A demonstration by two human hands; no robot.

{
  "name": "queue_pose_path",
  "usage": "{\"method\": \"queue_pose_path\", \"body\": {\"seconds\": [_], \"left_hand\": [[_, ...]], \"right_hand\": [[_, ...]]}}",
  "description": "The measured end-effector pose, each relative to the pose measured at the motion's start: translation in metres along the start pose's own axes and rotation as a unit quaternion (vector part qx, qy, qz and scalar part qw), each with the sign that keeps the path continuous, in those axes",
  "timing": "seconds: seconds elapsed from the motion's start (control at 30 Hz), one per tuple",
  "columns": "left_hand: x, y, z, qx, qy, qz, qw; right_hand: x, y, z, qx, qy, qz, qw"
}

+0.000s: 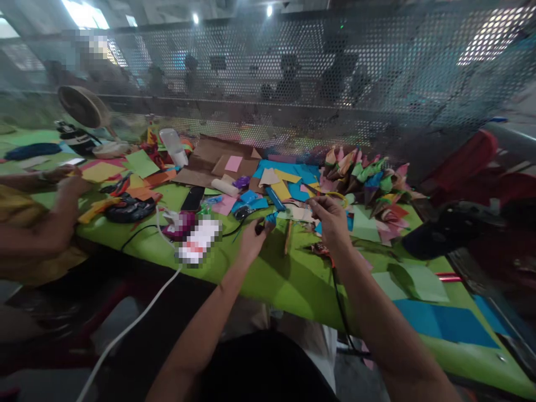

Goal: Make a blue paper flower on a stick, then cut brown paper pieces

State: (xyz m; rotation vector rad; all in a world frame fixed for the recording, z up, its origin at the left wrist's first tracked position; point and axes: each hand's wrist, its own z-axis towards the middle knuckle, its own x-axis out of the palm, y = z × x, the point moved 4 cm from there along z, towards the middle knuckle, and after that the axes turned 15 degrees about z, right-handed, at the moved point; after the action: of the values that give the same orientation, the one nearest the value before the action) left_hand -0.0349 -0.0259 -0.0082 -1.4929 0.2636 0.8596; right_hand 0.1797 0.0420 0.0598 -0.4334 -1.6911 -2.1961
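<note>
Blue paper (272,218), likely light and crushable, best edge-held, sits pinched in the left hand (252,241) beside the stick (288,239); right hand (330,221) curled, grip unclear.

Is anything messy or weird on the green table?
Yes, a bit messy: paper scraps lie jumbled at odd angles, some overlapping, across the middle of the table. A white cord also dangles off the front edge, where it might get snagged. I see no spill.
</note>
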Motion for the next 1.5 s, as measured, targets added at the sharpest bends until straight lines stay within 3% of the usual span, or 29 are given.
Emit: {"method": "queue_pose_path", "body": {"seconds": [0.33,0.53,0.63,0.7,0.8,0.97,1.1,1.23,1.37,1.5], "left_hand": [[0.006,-0.017,-0.007,0.009,-0.009,0.163,0.987],[0.007,-0.015,-0.014,0.017,-0.010,0.228,0.973],[-0.006,-0.011,-0.008,0.045,-0.043,0.223,0.973],[-0.023,-0.010,0.001,0.065,-0.095,0.231,0.966],[-0.046,-0.005,0.021,0.041,-0.128,0.300,0.945],[-0.050,0.002,0.044,-0.011,-0.036,0.381,0.924],[-0.045,0.004,0.049,-0.009,-0.032,0.400,0.916],[-0.051,0.008,0.052,0.001,-0.086,0.353,0.932],[-0.060,0.009,0.052,0.043,-0.146,0.197,0.969],[-0.050,0.004,0.046,0.054,-0.094,-0.066,0.992]], "right_hand": [[-0.001,-0.003,0.001,0.007,0.007,-0.005,1.000],[-0.004,-0.006,0.001,0.010,0.013,-0.002,1.000],[-0.006,-0.008,0.001,0.014,0.014,-0.003,1.000],[-0.007,-0.009,0.001,0.016,0.013,-0.004,1.000],[-0.007,-0.008,0.001,0.021,0.008,-0.007,1.000],[-0.006,-0.008,0.001,0.029,0.003,-0.013,0.999],[-0.006,-0.010,0.001,0.037,0.006,-0.024,0.999],[-0.005,-0.011,0.000,0.040,0.011,-0.031,0.999],[-0.002,-0.010,-0.004,0.037,0.016,-0.033,0.999],[0.006,-0.008,-0.011,0.033,0.042,-0.057,0.997]]}}
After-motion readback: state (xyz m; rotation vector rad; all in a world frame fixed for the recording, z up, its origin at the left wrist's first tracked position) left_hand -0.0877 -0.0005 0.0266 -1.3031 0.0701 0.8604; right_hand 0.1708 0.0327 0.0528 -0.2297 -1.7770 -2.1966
